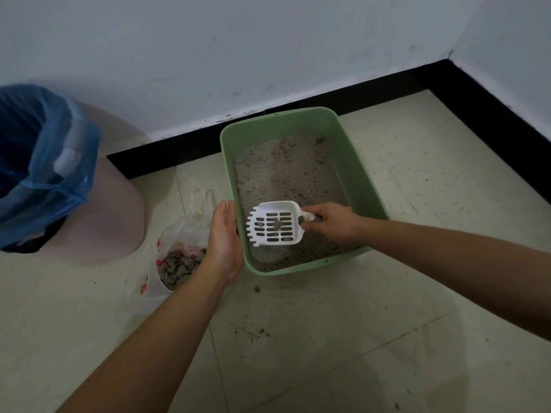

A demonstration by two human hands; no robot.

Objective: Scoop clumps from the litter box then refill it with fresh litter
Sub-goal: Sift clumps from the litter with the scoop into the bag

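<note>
Over the near end of the litter box (277, 120), in the head view, a white slotted scoop (275, 223) hangs just above the grey litter (286, 174), its toothed edge turned toward the box's left wall. The right hand (331, 223) holds the handle with fingers curled tight round it. One small clump (278, 224) sits on the slots, with a smaller bit beside it. The left hand (225, 236) lies against the outside of the box's left wall near the near corner, fingers fairly straight and close together; whether the thumb hooks over the rim I cannot tell.

Just left of the box, partly behind that hand, a thin plastic bag (182, 234) slumps on the floor with a heap of scooped clumps (180, 265) inside. Farther left of the box stands a pink bin (113, 204) with a blue liner (44, 162). A stray crumb (257, 290) lies on the tiles just in front of the box. No fresh litter is in view (so the refill looks some way off).

The likely trouble is the carry to the bag. The clump is barely wider than the slots, so a tilt or shake could drop it through or break it up. The bag's mouth is limp and no hand holds it open, so a tip from the scoop could miss and scatter more onto the tiles
</note>
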